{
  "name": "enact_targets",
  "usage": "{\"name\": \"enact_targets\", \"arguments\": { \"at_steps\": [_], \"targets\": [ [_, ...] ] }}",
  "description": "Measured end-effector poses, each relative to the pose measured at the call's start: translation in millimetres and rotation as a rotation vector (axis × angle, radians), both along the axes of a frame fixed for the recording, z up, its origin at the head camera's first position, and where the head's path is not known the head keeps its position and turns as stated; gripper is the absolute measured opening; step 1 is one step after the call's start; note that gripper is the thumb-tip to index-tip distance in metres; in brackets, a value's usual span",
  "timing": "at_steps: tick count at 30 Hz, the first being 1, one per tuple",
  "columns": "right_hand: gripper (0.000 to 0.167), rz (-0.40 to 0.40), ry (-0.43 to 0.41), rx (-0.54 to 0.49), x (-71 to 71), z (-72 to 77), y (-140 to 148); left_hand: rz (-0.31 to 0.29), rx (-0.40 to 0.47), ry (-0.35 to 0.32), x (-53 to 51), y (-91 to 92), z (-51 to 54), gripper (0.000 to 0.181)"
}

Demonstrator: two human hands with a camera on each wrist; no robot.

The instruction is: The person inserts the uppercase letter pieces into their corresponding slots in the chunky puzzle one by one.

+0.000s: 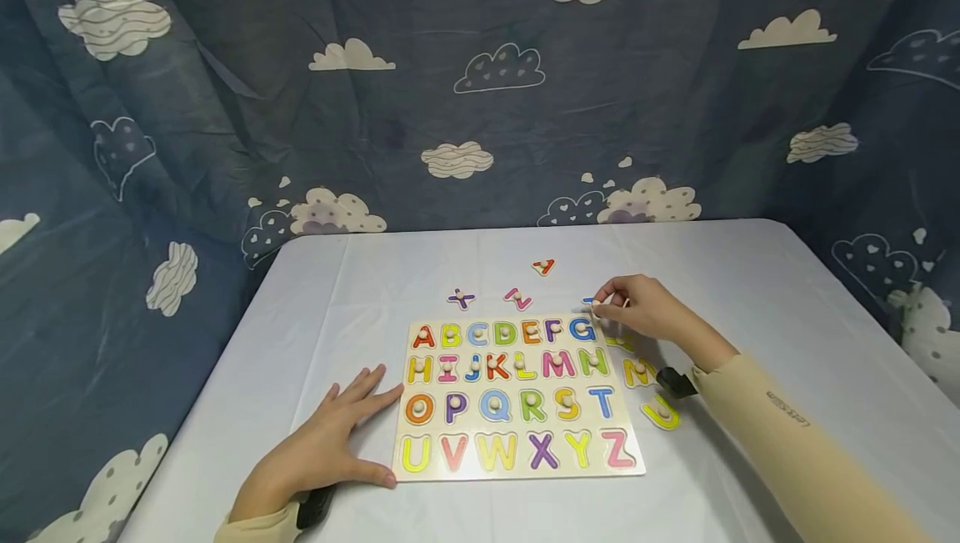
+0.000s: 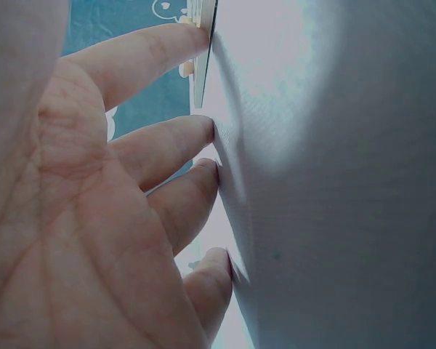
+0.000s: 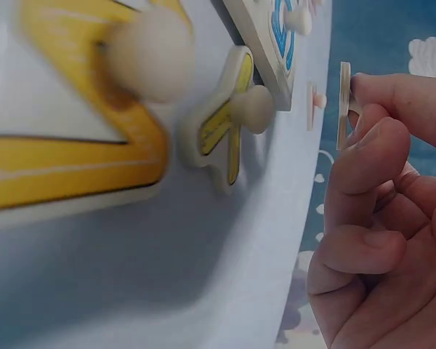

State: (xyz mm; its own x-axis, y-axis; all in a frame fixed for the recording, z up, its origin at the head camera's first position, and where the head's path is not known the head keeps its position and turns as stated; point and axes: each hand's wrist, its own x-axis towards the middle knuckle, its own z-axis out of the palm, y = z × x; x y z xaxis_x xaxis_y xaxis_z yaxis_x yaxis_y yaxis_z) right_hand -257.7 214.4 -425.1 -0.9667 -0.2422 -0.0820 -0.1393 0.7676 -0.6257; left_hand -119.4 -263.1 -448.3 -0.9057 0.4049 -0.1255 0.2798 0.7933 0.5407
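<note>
Jutting from the right grip [image 1: 637, 306] is a blue piece [image 1: 588, 301].

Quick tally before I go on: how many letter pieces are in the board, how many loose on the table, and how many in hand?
Letter pieces seated in the board: 19
Loose on the table: 6 (red piece, purple X, pink Z, yellow Y, orange piece, yellow U)
Held in the right hand: 1 (blue piece)
Total: 26

Cream board [image 1: 474, 428], multicoloured letters [image 1: 640, 373], white tablecloth [image 1: 360, 301], navy cloud-patterned curtain [image 1: 420, 109]
</note>
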Motion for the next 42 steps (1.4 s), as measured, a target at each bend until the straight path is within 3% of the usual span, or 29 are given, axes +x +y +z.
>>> {"name": "enact_targets", "arguments": {
  "at_steps": [10,23,31,42],
  "targets": [
    [0.024,-0.008,-0.019,-0.033,42.5,3.4,5.5,0.005,0.002,-0.005,-0.6,-0.7,-2.0,0.119],
    [0.022,0.009,-0.076,-0.129,84.1,-2.4,2.2,0.014,-0.002,-0.007,0.3,0.2,-0.7,0.12],
    [0.017,0.062,-0.087,-0.164,98.6,-6.2,-1.1,0.015,-0.002,-0.01,0.2,1.5,-0.4,0.12],
    [0.017,0.11,-0.104,-0.194,106.2,-16.4,-5.7,0.02,0.0,-0.01,-0.1,1.7,-1.4,0.12]
  ]
}}
